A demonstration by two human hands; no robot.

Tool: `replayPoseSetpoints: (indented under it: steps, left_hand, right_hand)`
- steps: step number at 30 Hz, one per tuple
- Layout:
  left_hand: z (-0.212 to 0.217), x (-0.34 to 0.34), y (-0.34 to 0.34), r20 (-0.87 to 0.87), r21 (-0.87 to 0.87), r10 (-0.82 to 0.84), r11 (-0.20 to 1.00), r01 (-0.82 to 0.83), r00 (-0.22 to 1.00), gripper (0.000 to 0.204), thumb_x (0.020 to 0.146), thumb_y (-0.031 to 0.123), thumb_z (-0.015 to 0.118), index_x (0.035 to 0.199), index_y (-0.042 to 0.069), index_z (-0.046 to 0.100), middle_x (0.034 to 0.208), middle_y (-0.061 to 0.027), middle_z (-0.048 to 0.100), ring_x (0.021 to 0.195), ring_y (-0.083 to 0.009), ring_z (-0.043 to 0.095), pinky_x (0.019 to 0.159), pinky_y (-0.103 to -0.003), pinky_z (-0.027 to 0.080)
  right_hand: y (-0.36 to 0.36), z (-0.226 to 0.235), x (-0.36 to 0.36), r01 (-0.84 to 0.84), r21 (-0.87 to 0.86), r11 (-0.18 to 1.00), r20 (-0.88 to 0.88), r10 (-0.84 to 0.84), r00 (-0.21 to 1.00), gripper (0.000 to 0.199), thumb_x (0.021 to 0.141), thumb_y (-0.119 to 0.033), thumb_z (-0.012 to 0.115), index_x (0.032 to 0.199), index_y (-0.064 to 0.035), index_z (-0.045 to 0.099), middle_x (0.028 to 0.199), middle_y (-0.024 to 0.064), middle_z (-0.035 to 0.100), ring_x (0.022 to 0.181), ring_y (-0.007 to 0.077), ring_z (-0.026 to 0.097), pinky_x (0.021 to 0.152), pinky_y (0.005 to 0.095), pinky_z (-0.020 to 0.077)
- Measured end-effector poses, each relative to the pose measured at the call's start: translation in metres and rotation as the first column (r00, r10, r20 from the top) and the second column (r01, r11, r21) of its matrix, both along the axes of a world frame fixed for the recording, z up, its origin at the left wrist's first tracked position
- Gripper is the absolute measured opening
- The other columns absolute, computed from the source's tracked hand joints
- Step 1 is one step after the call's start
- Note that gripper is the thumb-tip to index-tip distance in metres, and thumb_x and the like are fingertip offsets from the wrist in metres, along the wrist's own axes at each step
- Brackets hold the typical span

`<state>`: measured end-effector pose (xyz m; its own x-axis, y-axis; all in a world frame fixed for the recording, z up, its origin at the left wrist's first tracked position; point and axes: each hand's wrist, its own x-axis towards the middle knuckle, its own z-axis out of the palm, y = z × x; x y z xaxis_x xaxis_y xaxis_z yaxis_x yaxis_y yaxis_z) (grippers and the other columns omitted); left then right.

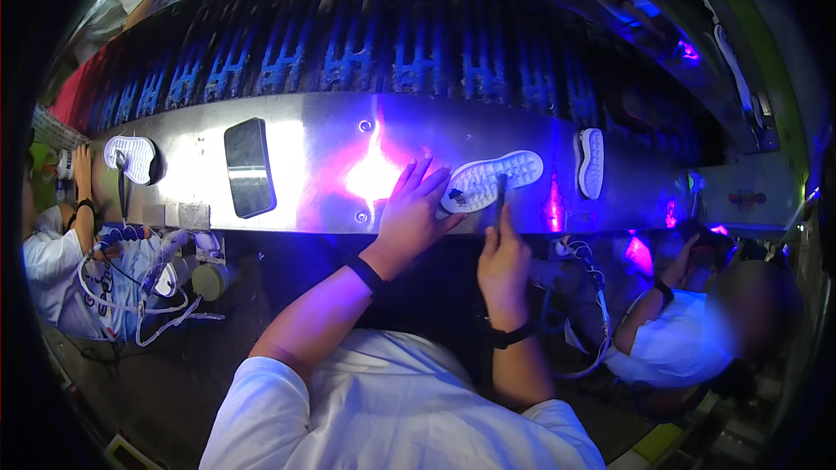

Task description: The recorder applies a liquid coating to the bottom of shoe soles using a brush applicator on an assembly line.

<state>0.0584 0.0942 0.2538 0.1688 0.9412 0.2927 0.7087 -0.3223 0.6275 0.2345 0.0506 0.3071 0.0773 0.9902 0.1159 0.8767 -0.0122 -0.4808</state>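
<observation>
Head view: left hand (pixel 416 211), fingers extended, lies at the left end of a white shoe sole (pixel 483 179) on the metal bench (pixel 322 148). Right hand (pixel 505 265) grips a dark slim tool (pixel 500 196), tip over the sole; contact cannot be confirmed. Outward: phone (pixel 250 168) left, second sole (pixel 592 165) right.

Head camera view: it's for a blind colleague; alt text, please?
A person's left hand rests against a white shoe sole on a metal bench while the right hand holds a slim dark tool over it. A phone and two more soles lie along the bench, with co-workers on both sides.
</observation>
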Motion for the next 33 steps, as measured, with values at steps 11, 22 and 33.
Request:
replayPoseSetpoints:
  steps: [11,22,33]
  left_hand:
    - [0.000,0.008,0.002,-0.030,0.090,0.069,0.994,-0.066,0.997,0.070,0.078,0.037,0.082,0.132,-0.001,0.060,0.139,-0.0151,0.060,0.145,-0.0411,0.039,0.121,-0.051,0.030]
    - [0.088,-0.024,-0.058,0.628,-0.465,0.201,0.872,0.155,0.752,0.026,0.090,0.016,0.077,0.112,0.003,0.071,0.109,-0.0094,0.073,0.102,-0.0186,0.069,0.091,-0.035,0.055]
    - [0.141,-0.002,-0.081,0.810,-0.528,0.397,0.813,0.244,0.432,0.017,0.093,0.013,0.076,0.104,0.001,0.077,0.100,-0.0045,0.076,0.092,-0.0103,0.067,0.085,-0.029,0.053]
  right_hand:
    - [-0.037,0.044,0.029,-0.018,-0.217,0.976,-0.770,-0.160,0.618,0.038,0.101,-0.007,0.062,0.138,-0.0042,0.055,0.094,0.0029,0.066,0.065,0.0026,0.054,0.050,0.0190,0.0411]
    - [-0.058,0.075,0.036,-0.181,-0.231,0.956,-0.848,-0.106,0.520,0.048,0.101,-0.007,0.061,0.148,-0.0006,0.050,0.100,0.0045,0.066,0.065,0.0029,0.053,0.053,0.0163,0.0399]
    - [-0.058,0.095,0.028,-0.334,-0.245,0.910,-0.859,-0.043,0.511,0.050,0.104,-0.012,0.057,0.150,0.0032,0.045,0.098,0.0059,0.065,0.065,0.0045,0.052,0.055,0.0179,0.0398]
